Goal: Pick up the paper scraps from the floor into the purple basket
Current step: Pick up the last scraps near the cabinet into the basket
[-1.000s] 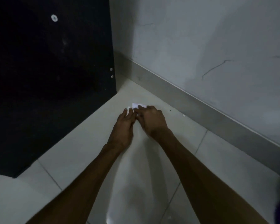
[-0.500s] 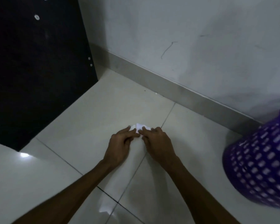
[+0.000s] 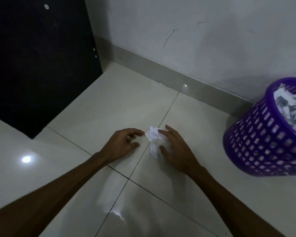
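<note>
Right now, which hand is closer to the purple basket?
Right. The right hand grips paper scraps on the floor, with open tile between it and the purple basket. The left hand is farther, beyond the scraps.

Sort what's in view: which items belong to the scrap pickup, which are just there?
Job:
paper scraps on the floor between the hands
purple basket, already holding paper
left hand, at the scraps' edge
right hand, fingers on the scraps

Just there:
dark panel
wall skirting
tiled floor
</note>
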